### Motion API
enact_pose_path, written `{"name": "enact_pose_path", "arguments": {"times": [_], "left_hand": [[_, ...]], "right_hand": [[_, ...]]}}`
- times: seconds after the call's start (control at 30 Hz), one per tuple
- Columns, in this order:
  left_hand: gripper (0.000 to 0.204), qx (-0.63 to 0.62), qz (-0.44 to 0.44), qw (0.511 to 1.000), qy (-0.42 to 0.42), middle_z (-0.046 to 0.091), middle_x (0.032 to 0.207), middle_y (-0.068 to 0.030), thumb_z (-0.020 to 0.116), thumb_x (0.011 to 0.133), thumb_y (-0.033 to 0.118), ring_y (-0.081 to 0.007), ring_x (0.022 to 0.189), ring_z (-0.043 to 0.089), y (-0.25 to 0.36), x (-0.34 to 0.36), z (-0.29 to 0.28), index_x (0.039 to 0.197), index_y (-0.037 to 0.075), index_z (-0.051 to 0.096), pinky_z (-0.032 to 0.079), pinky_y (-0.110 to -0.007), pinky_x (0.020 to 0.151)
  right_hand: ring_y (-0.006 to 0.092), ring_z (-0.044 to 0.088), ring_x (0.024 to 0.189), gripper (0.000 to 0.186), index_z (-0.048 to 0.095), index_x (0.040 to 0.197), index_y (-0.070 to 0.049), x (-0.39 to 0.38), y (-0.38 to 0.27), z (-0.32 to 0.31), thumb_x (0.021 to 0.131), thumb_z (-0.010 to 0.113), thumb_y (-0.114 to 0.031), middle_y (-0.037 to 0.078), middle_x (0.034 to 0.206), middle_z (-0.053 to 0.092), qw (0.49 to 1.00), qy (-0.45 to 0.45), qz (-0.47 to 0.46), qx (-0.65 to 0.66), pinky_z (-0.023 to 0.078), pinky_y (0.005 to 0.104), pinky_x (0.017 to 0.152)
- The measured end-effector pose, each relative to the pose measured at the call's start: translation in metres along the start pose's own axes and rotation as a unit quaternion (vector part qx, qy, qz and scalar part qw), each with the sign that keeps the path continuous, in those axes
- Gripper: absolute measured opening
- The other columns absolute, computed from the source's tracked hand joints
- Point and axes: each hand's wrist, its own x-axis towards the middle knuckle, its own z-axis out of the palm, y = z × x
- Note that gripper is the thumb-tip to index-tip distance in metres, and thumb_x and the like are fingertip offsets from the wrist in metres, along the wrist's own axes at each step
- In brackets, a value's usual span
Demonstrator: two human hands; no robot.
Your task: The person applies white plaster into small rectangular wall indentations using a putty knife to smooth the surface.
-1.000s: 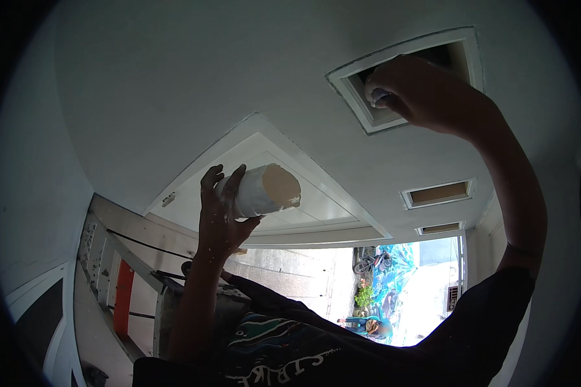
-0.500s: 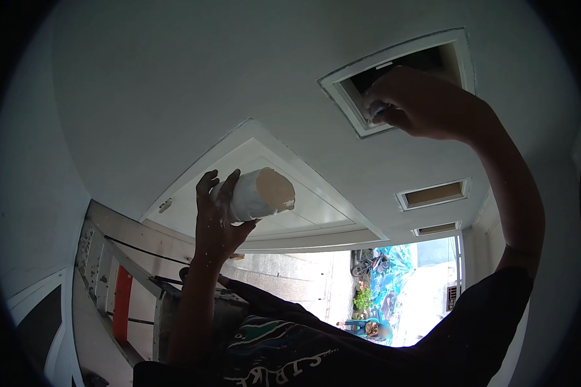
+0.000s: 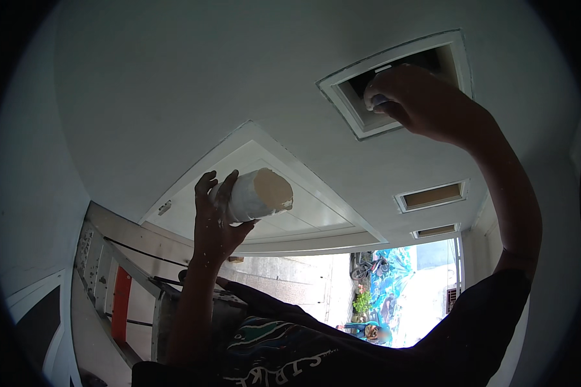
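My left hand [image 3: 214, 216] grips a white cylindrical container [image 3: 242, 197] from its side, fingers and thumb curved round it. The container is tilted, and its beige face [image 3: 274, 191] with a ragged white edge points to the right. My right hand [image 3: 400, 97] is raised at a square opening with a white frame [image 3: 384, 132]. Its fingers are closed on a small bluish-grey thing [image 3: 379, 100], mostly hidden by the hand, so I cannot make out its kind. Whether that thing touches the frame I cannot tell.
A large white panelled door [image 3: 271, 216] lies beyond the container. Two smaller framed openings [image 3: 432, 195] sit to the right. At lower left stands a grey metal ladder-like frame [image 3: 97, 271] beside an orange panel [image 3: 121, 306]. Outside are a motorcycle [image 3: 368, 267] and a person [image 3: 368, 332].
My right hand has shifted slightly upward at the opening, showing more of the frame's lower inner edge. The left hand and the container stay almost where they were.
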Motion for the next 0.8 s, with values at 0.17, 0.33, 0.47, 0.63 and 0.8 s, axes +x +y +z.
{"name": "enact_pose_path", "arguments": {"times": [0.17,0.33,0.47,0.63,0.8], "left_hand": [[0.11,-0.004,0.006,1.0,0.003,0.036,0.147,-0.0199,0.1,0.06,0.025,-0.0406,0.128,0.053,-0.004,-0.001,-0.002,0.153,0.015,0.043,0.06,-0.052,0.099],[0.11,-0.001,0.01,1.0,0.007,0.036,0.148,-0.0197,0.1,0.058,0.02,-0.04,0.128,0.054,-0.001,0.0,-0.001,0.153,0.015,0.044,0.06,-0.052,0.1],[0.109,0.006,0.015,1.0,0.013,0.036,0.147,-0.0195,0.1,0.058,0.02,-0.0398,0.128,0.054,0.001,0.0,-0.003,0.152,0.014,0.045,0.061,-0.052,0.099],[0.109,0.002,0.01,1.0,0.008,0.037,0.147,-0.0193,0.1,0.056,0.019,-0.04,0.127,0.054,0.001,-0.002,-0.001,0.151,0.014,0.046,0.061,-0.052,0.098],[0.11,0.004,-0.007,1.0,-0.009,0.037,0.148,-0.0189,0.1,0.057,0.019,-0.0395,0.128,0.054,0.003,0.0,0.001,0.151,0.014,0.046,0.061,-0.052,0.098]], "right_hand": [[0.023,0.069,0.109,0.015,0.072,0.111,-0.01,0.002,0.006,-0.009,0.099,0.071,-0.018,0.007,0.107,0.074,0.996,-0.063,-0.043,0.038,0.056,0.0418,0.1],[0.0231,0.07,0.109,0.015,0.072,0.11,-0.009,0.003,0.01,-0.007,0.098,0.072,-0.017,0.008,0.105,0.075,1.0,0.023,0.012,0.002,0.059,0.0404,0.095],[0.0234,0.07,0.108,0.016,0.072,0.111,-0.008,-0.003,0.008,0.001,0.098,0.071,-0.017,0.008,0.105,0.074,0.999,-0.029,0.002,-0.014,0.059,0.0412,0.094],[0.0254,0.07,0.109,0.015,0.072,0.111,-0.009,0.001,0.014,-0.014,0.098,0.071,-0.016,0.007,0.109,0.074,0.998,0.026,0.01,0.06,0.058,0.0423,0.096],[0.0255,0.07,0.109,0.015,0.072,0.111,-0.008,0.008,0.034,0.023,0.098,0.07,-0.016,0.007,0.11,0.073,0.999,0.039,0.003,-0.019,0.057,0.0435,0.098]]}}
